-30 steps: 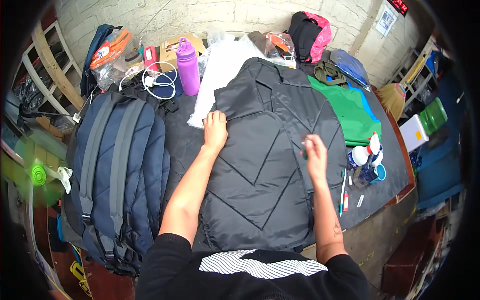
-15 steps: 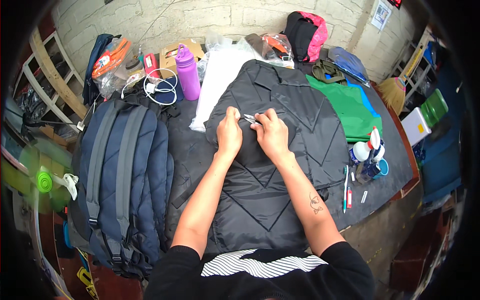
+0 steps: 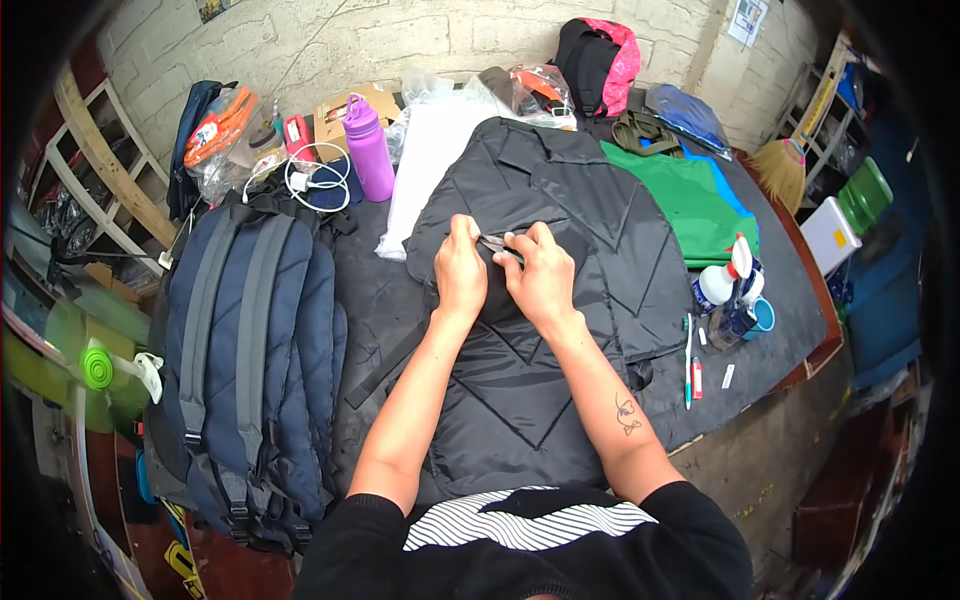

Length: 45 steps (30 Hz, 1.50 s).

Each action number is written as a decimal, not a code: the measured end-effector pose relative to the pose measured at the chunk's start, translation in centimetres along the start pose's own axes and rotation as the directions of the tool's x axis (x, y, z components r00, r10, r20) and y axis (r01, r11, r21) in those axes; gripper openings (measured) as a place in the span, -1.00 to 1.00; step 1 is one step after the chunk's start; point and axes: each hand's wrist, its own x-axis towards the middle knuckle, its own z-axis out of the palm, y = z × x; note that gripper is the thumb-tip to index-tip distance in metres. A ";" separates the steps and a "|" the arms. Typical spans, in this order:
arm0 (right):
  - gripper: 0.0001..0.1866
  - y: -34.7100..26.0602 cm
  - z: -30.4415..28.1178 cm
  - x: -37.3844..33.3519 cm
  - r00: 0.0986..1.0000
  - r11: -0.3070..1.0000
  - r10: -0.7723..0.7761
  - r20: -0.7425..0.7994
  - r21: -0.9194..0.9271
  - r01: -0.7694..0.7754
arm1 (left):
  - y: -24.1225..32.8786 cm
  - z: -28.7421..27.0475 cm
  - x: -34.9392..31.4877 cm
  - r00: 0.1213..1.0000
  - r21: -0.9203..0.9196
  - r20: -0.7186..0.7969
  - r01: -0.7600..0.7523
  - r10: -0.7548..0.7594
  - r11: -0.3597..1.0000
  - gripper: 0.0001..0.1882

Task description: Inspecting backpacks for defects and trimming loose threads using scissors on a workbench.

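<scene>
A black quilted fabric piece [image 3: 560, 350], perhaps a bag or padded panel with V-shaped stitching, lies spread on the table before me. My left hand [image 3: 461, 270] is closed in a pinch on the black fabric near its upper middle. Close beside it, my right hand [image 3: 541, 275] is closed around small metal snips [image 3: 493, 242]. Their pointed blades reach toward my left fingertips. Any thread or seam between the fingers is too small to make out.
A dark blue backpack [image 3: 220, 350] stands at the left, beside a blurred green fan [image 3: 97, 368]. Behind are a purple bottle [image 3: 369, 150] and white sheeting [image 3: 430, 150]. At right lie green fabric [image 3: 680, 205], a spray bottle [image 3: 718, 280], a blue cup [image 3: 762, 316] and a toothbrush [image 3: 688, 360].
The snips' blades have tilted and sit closer to my left fingertips. Both hands stay at nearly the same spot on the fabric; the whole view has shifted slightly.
</scene>
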 end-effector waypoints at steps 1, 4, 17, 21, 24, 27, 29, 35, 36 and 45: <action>-0.81 0.0 0.0 -0.1 1.000 1.000 -0.001 -0.002 -0.001 0.001 | 0.1 0.1 -0.1 1.000 -0.001 0.000 -0.002 0.002 1.000 -0.90; -0.83 0.2 0.0 -0.2 0.999 1.000 -0.002 -0.032 -0.016 0.002 | 0.1 0.3 -0.4 0.998 0.016 -0.019 -0.068 0.068 0.998 -0.93; -0.84 9.7 -4.1 1.6 0.823 0.561 0.461 0.331 0.610 -0.559 | 2.5 -1.6 1.7 0.962 0.342 -0.083 -0.218 0.261 0.914 -0.72; -0.86 8.1 -4.4 1.9 0.847 0.524 0.412 0.337 0.673 -0.522 | 5.1 0.8 2.3 0.882 -0.053 0.154 -0.442 0.445 0.895 -0.85; -0.86 7.5 -4.6 2.0 0.870 0.568 0.399 0.289 0.667 -0.482 | 4.4 2.4 2.2 0.898 -0.167 0.197 -0.365 0.393 0.916 -0.82; -0.87 6.8 -5.0 1.9 0.838 0.484 0.420 0.349 0.695 -0.532 | 4.2 3.2 1.9 0.885 -0.144 0.196 -0.401 0.423 0.905 -0.92; -0.88 6.9 -5.0 1.6 0.830 0.485 0.418 0.370 0.681 -0.548 | 4.2 3.6 1.4 0.885 0.001 0.179 -0.437 0.430 0.900 -0.92; -0.76 7.9 -4.2 1.4 0.842 0.544 0.395 0.368 0.645 -0.537 | 3.5 4.2 1.8 0.966 -0.341 0.256 0.063 0.028 0.938 -0.86; -0.76 8.0 -4.2 1.2 0.840 0.545 0.394 0.373 0.642 -0.540 | 3.9 3.9 2.1 0.958 -0.443 0.287 0.143 -0.011 0.885 -0.85; -0.69 8.7 -2.6 -0.1 0.812 0.235 0.431 0.394 0.820 -0.522 | 3.0 3.3 1.2 0.926 -0.177 0.122 -0.335 0.358 0.926 -0.95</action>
